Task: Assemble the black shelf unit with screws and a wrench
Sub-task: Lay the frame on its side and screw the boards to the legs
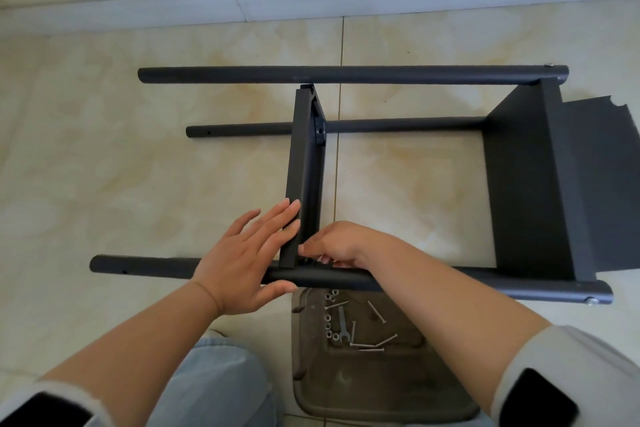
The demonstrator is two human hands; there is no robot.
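the left hand presses straight fingers against the middle shelf panel to steady it upright on the near pole, while the right hand curls at the joint, its grasp hidden, seemingly seating a screw.

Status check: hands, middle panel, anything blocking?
Left hand open, pressing panel. Right hand pinching at its joint with near pole. Wrench unused in tray. Nothing blocking.

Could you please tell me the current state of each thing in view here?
Middle shelf panel: on edge between the poles, loose-looking.
End shelf panel: attached at the poles' right end.
Near pole: lying on the floor.
Left hand: open, pressing the middle panel.
Right hand: curled at the panel's corner; contents hidden.
Wrench: unused in the tray.
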